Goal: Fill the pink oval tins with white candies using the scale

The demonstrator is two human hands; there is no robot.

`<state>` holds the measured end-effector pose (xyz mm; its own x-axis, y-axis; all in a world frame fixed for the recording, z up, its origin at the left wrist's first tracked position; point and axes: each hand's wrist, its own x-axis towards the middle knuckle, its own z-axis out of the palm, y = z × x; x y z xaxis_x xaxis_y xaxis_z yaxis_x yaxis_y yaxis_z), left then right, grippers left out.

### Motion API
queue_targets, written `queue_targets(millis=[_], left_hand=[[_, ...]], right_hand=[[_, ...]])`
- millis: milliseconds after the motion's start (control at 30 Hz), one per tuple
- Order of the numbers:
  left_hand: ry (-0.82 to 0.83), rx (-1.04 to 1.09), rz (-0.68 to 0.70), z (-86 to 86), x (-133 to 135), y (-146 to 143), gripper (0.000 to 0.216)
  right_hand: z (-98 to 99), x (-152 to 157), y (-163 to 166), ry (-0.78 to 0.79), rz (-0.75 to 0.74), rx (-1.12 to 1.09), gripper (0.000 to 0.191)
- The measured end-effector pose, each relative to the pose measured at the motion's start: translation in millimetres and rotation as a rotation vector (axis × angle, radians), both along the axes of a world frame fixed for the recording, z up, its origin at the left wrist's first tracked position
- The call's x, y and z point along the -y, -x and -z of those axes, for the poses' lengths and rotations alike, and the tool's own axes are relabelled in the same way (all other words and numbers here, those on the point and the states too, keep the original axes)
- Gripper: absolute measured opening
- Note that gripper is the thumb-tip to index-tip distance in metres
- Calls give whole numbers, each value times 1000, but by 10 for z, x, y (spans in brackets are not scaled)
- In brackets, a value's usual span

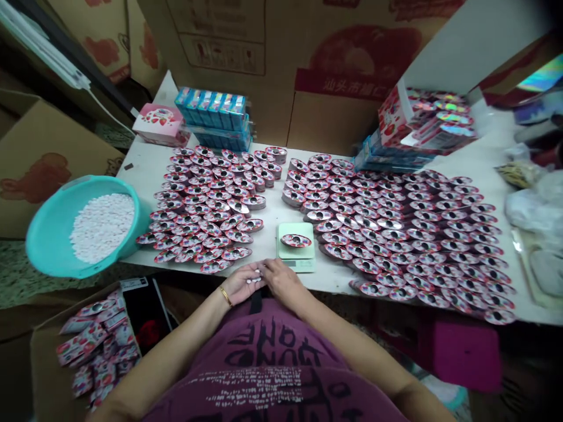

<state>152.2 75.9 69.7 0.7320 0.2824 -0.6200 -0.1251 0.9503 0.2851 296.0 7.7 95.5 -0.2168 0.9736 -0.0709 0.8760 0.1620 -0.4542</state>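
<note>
My left hand (241, 286), a gold bracelet at its wrist, lies palm up and cupped at the table's front edge. Several small white tablets (254, 279) rest on its fingers. Against those fingertips, my right hand (282, 281) has its fingers curled together; whatever they pinch is hidden. Just beyond the hands stands a pale green digital scale (285, 252). On it sits one small oval-topped packet (296, 240), red and white with a dark hole in the top. The scale's display is too small to read.
Rows of similar packets (206, 220) stand left of the scale, and more packets (396, 234) right of it. A turquoise basin (41, 234) of white tablets is at far left. Blue boxes (213, 111) stand behind. An open carton (48, 375) of packs sits below left.
</note>
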Motion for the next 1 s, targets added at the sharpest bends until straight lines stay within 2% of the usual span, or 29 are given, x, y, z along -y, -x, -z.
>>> queue_targets(millis=[100, 233, 400, 600, 700, 833, 933, 1000], left_hand=[[13, -41, 58, 26, 106, 85, 35], [25, -110, 75, 35, 177, 165, 30], [65, -106, 47, 35, 148, 159, 24], [165, -86, 29, 44, 72, 77, 22], [150, -132, 11, 50, 37, 27, 18], [71, -190, 80, 76, 4, 16, 13], [50, -219, 70, 101, -10, 83, 16], [34, -267, 54, 108, -19, 145, 21]], right_hand=[[20, 35, 150, 105, -61, 9, 19], [104, 59, 158, 174, -131, 20, 17], [119, 46, 128, 141, -128, 0, 17], [7, 84, 57, 96, -49, -100, 22], [-22, 82, -98, 26, 11, -156, 27], [98, -90, -511, -42, 324, 27, 42], [273, -308, -840, 61, 334, 70, 47], [362, -412, -995, 98, 348, -73, 43]])
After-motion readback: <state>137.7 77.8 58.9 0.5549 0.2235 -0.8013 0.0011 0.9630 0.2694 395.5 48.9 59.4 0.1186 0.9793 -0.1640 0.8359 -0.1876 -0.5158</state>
